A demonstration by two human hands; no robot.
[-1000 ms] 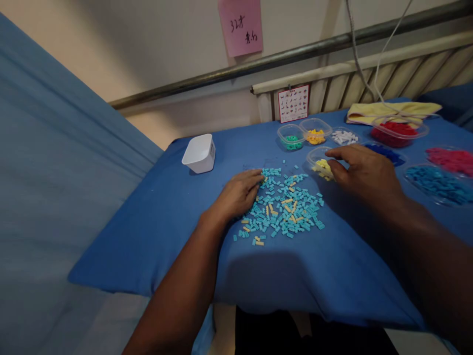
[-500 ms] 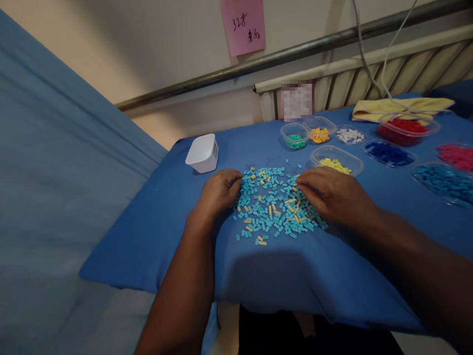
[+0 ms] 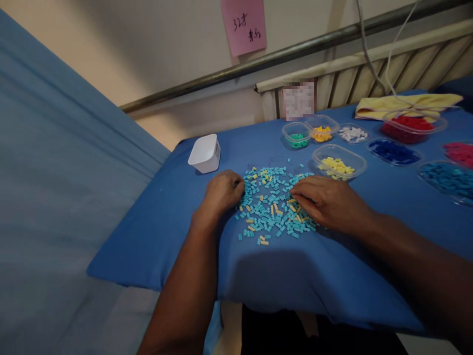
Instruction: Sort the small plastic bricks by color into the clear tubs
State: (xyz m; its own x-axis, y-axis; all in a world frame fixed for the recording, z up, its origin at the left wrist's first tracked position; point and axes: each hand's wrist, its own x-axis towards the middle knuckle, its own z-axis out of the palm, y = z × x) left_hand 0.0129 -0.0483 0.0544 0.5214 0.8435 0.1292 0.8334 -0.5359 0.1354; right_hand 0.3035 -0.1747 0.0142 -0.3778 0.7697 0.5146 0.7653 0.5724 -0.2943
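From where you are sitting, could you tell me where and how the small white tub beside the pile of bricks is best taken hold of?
Grip the white tub across its two long side walls, just under the rim, coming down from above. It stands upright with its open mouth up and tapers toward the base, so the rim is its widest part. It stands apart from the left hand and the brick pile, so there is room around it.

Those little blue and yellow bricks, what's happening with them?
A person has both hands in a pile of tiny turquoise and yellow bricks on a blue cloth. The left hand rests curled at the pile's left edge; the right hand lies on its right side, fingertips among the bricks. Clear tubs behind hold sorted colours, the nearest one yellow bricks.
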